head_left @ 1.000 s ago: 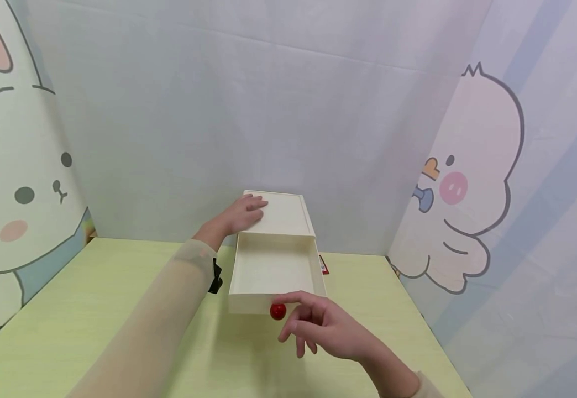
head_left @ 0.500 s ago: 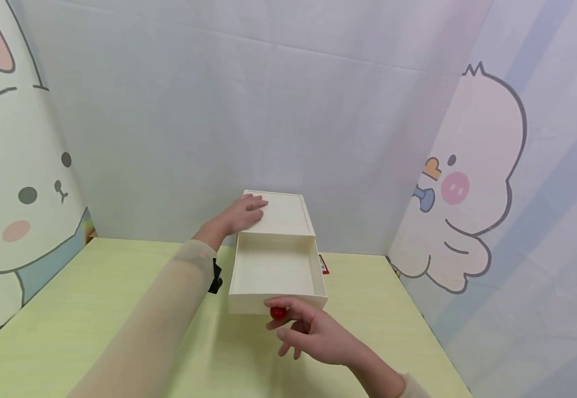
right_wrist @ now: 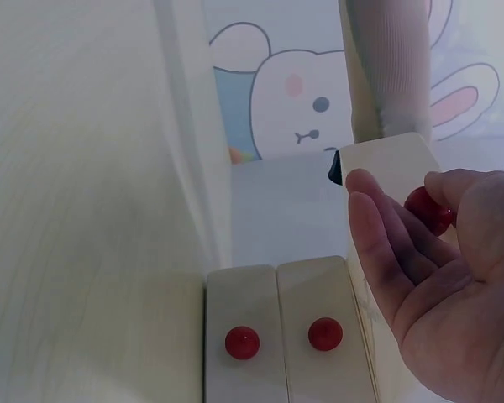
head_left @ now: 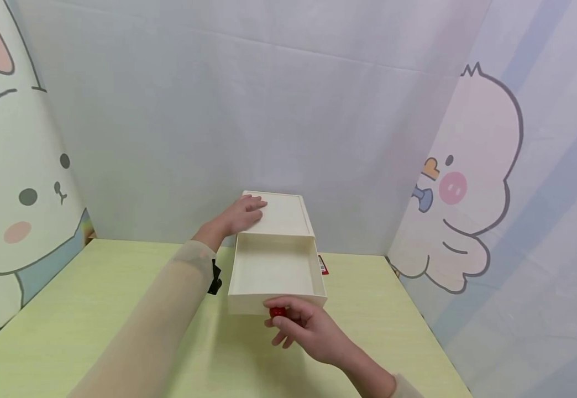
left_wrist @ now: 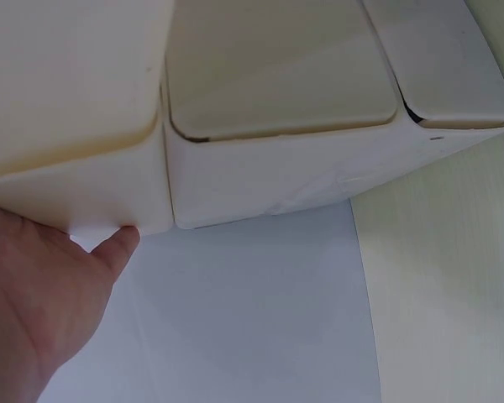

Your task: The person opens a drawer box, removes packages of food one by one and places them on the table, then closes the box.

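In the head view, a white cabinet [head_left: 286, 213] stands against the back with its top drawer [head_left: 242, 303] pulled out, its visible floor bare. On the cabinet's top, at the left edge, rests my left hand [head_left: 239, 214], fingers extended. My right hand [head_left: 315, 336] is at the drawer's front, thumb and curled fingers pinching the red round knob [head_left: 278, 312]. The right wrist view shows this knob between finger and thumb. Two lower drawers, pushed in, carry a left red knob [right_wrist: 242, 342] and a right red knob [right_wrist: 325, 334] there.
The cabinet stands on a pale yellow-green table [head_left: 119, 276]. A red-edged tag [head_left: 323, 265] sticks out at its right side. Behind is a grey curtain [head_left: 169, 138]; cartoon-printed sheets hang on both sides. A black wrist strap piece [head_left: 215, 279] shows by the left sleeve.
My right hand has moved slightly left, and its fingers and thumb have closed round the red knob. The left hand and the pulled-out drawer have stayed in place.
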The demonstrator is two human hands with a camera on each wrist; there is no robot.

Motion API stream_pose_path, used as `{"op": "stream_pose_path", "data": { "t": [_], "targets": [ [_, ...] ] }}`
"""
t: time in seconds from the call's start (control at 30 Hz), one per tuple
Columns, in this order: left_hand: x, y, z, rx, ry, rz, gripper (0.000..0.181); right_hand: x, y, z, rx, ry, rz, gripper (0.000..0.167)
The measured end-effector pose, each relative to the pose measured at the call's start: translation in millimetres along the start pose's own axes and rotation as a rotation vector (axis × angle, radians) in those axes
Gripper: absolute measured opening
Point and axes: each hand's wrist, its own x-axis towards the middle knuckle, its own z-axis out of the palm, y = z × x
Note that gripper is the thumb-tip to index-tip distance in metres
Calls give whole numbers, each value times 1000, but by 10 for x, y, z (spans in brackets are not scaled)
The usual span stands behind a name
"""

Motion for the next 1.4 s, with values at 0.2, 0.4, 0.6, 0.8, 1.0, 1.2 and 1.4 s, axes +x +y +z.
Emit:
{"op": "stream_pose_path", "data": {
  "t": [0.2, 0.4, 0.6, 0.8, 1.0, 1.2, 1.4],
  "targets": [
    [8, -12, -6, 17, 8, 16, 60, 52, 23, -5, -8, 12, -33, 35],
    [7, -22, -4, 16, 10, 12, 59, 110, 38, -23, -18, 24, -42, 34],
    [7, -7, -14, 7, 12, 8, 58, 155, 44, -42, -27, 31, -41, 34],
    [21, -6, -16, 8, 8, 4, 58, 202, 40, -64, -36, 41, -28, 34],
    [21, -9, -17, 26, 9, 0, 59, 254, 48, -77, -52, 51, -16, 35],
    [24, -13, -7, 25, 5, -4, 59, 321, 54, -94, -67, 65, -9, 36],
    [45, -38, -7, 22, 2, -9, 59, 393, 50, -111, -66, 77, 13, 36]
  ]
}}
